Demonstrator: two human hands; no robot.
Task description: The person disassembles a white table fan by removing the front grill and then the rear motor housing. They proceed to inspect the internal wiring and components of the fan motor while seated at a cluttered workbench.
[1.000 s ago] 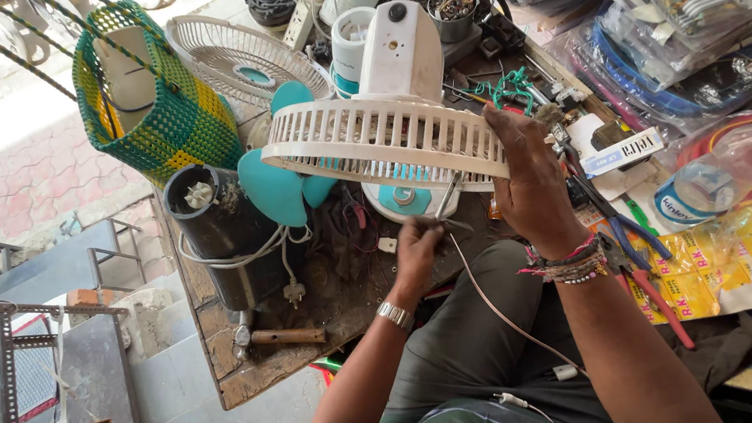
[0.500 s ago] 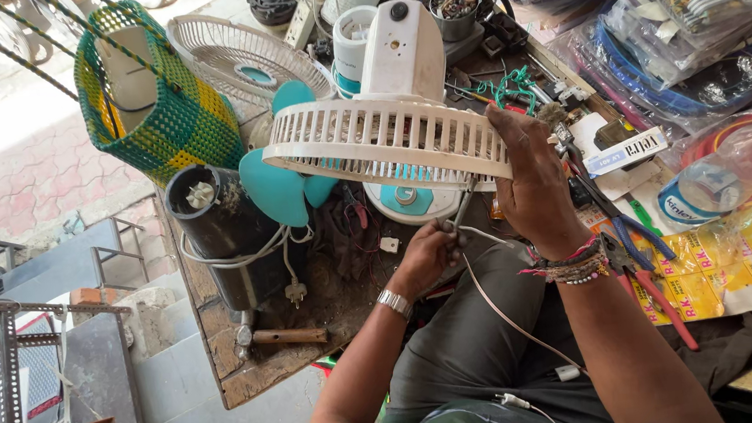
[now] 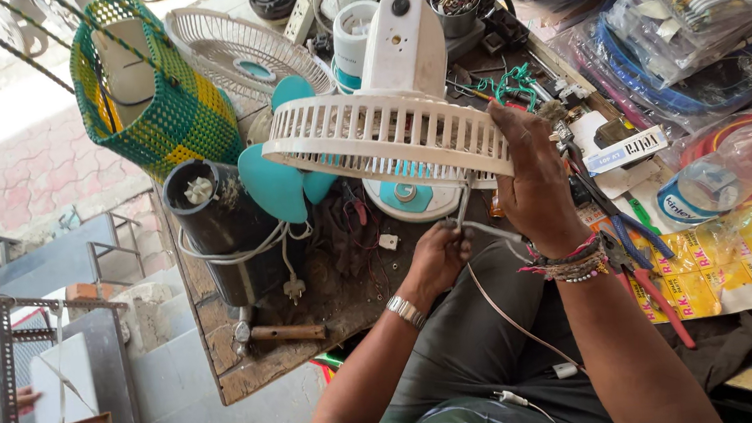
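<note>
A green-and-yellow woven basket (image 3: 153, 95) hangs at far left, a loose white fan grille (image 3: 235, 51) beside it. Nearer stand a black blender jar (image 3: 219, 225), a teal fan blade (image 3: 287, 178) and a wooden-handled hammer (image 3: 282, 333). At right lie a plastic bottle (image 3: 730, 167) and red-handled pliers (image 3: 651, 292).

Single head-worn camera, looking steeply down, close over the lap, cluttered workbench (image 3: 226, 361) from 9 to 2 o'clock, street paving (image 3: 19, 170) at 10 o'clock

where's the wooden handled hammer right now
In the head view the wooden-handled hammer lies near the workbench's front left edge, below the black cylinder, left of the left hand.
</note>
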